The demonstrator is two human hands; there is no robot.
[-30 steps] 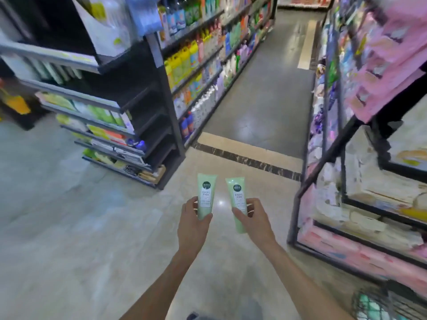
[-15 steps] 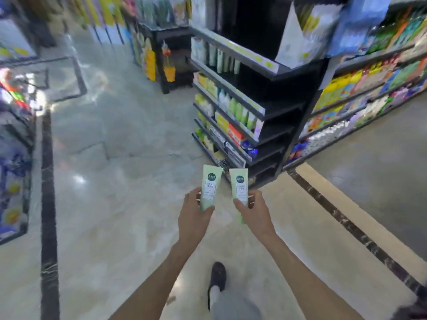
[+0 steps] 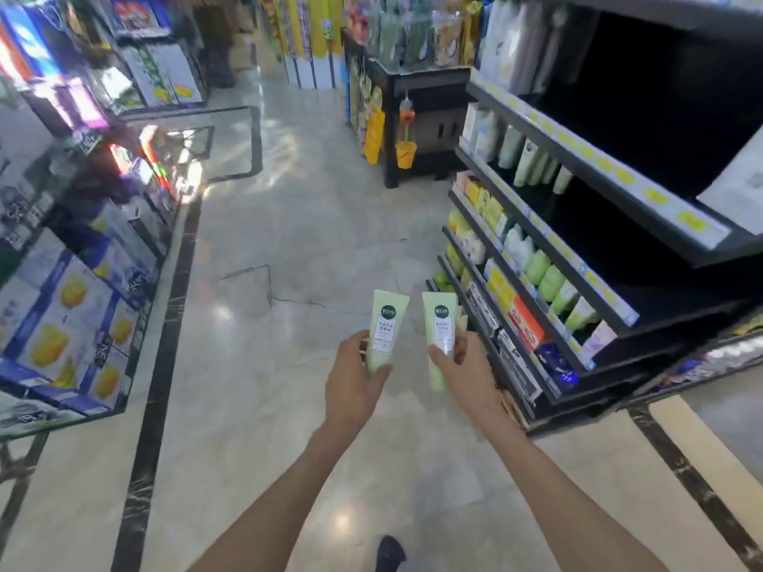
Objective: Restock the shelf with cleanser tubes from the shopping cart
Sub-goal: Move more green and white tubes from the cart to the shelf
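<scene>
I hold two pale green cleanser tubes upright in front of me over the floor. My left hand (image 3: 351, 381) grips the left tube (image 3: 384, 328) near its lower end. My right hand (image 3: 466, 373) grips the right tube (image 3: 441, 332) the same way. Each tube has a dark round logo and a white label. To the right stands the black shelf unit (image 3: 578, 225), with a row of similar green tubes (image 3: 549, 282) on a middle tier and more pale tubes (image 3: 532, 163) on the tier above. The shopping cart is out of view.
Stacked blue and yellow boxes (image 3: 70, 324) fill a low display on the left. A black end stand (image 3: 417, 117) with hanging yellow items stands ahead. Open marble floor (image 3: 289, 225) runs between them. My dark shoe (image 3: 388, 555) shows at the bottom.
The view has swung left, away from the far aisle, and closer to the black shelf unit, which now fills the right side. Both hands still hold the tubes in the same pose.
</scene>
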